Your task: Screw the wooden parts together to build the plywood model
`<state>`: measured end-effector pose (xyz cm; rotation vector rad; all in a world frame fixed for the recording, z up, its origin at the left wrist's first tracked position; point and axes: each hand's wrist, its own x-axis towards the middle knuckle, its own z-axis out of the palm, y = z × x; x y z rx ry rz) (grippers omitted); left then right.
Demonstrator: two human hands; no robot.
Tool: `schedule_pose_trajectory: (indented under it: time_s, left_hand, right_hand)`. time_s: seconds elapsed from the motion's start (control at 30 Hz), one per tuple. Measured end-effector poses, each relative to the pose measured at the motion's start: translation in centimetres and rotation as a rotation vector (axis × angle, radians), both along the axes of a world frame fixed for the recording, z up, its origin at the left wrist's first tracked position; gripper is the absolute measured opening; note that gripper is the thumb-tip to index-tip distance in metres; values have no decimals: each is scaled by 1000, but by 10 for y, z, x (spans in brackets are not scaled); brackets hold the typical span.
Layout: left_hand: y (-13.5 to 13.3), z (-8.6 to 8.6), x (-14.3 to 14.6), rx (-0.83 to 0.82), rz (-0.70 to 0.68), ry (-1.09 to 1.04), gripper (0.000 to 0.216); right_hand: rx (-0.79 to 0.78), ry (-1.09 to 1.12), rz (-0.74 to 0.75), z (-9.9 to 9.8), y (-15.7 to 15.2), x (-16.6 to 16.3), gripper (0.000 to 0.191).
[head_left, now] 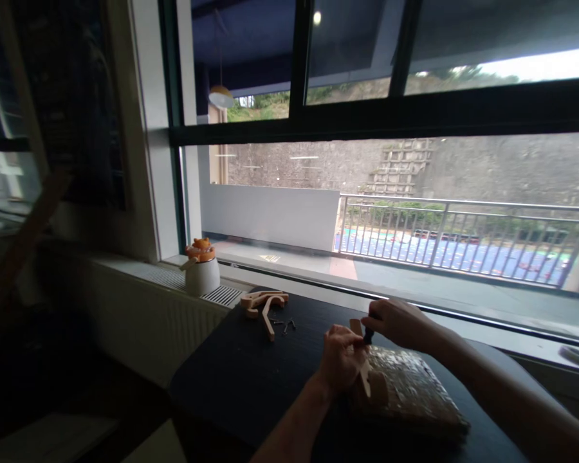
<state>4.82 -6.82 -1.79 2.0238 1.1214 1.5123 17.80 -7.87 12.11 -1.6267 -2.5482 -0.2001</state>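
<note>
On the dark table, my left hand (340, 360) is closed around a pale wooden piece (365, 381), pressing it at the edge of a brown slab with a shiny, plastic-like surface (410, 376). My right hand (395, 321) grips a short black screwdriver (368, 334) from above, its tip pointing down at the wood beside my left fingers. Where the tip meets the wood is hidden by those fingers. Farther left lie curved wooden parts (269, 315) with several small screws (289, 325) next to them.
The dark table (222, 366) has a rounded left corner and stands against the window sill. A white pot with an orange top (202, 273) sits on the sill above a radiator (168, 334). A roll of tape (578, 355) lies on the sill at right.
</note>
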Motion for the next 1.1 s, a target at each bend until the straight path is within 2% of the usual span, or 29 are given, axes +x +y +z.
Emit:
schedule_pose_trajectory:
  time_s: [0.23, 0.43, 0.53, 0.67, 0.73, 0.87, 0.97, 1.03, 1.1]
  left_hand:
    - [1, 3, -1, -19, -24, 2, 12]
    - [1, -1, -1, -20, -20, 19, 13]
    - [0, -1, -1, -9, -23, 19, 12]
    - [2, -1, -2, 1, -25, 31, 13]
    - [3, -2, -1, -3, -21, 35, 14]
    - [2, -4, 0, -7, -16, 45, 9]
    - [0, -3, 0, 7, 3, 61, 13]
    - [0, -4, 0, 15, 10, 71, 17]
    - [1, -4, 1, 19, 9, 80, 17]
  right_hand:
    - [-43, -25, 139, 11, 3, 8, 20]
    - [60, -64, 42, -3, 6, 1, 32]
    - [89, -89, 8, -1, 5, -2, 36]
    - [33, -96, 113, 10, 6, 1, 20]
    - [17, -88, 148, 10, 7, 3, 19]
    - [73, -57, 67, -1, 5, -2, 31]
    - [117, -47, 2, -3, 0, -10, 39]
    - [119, -48, 25, 0, -3, -12, 35]
    - [96, -48, 93, 4, -5, -11, 23]
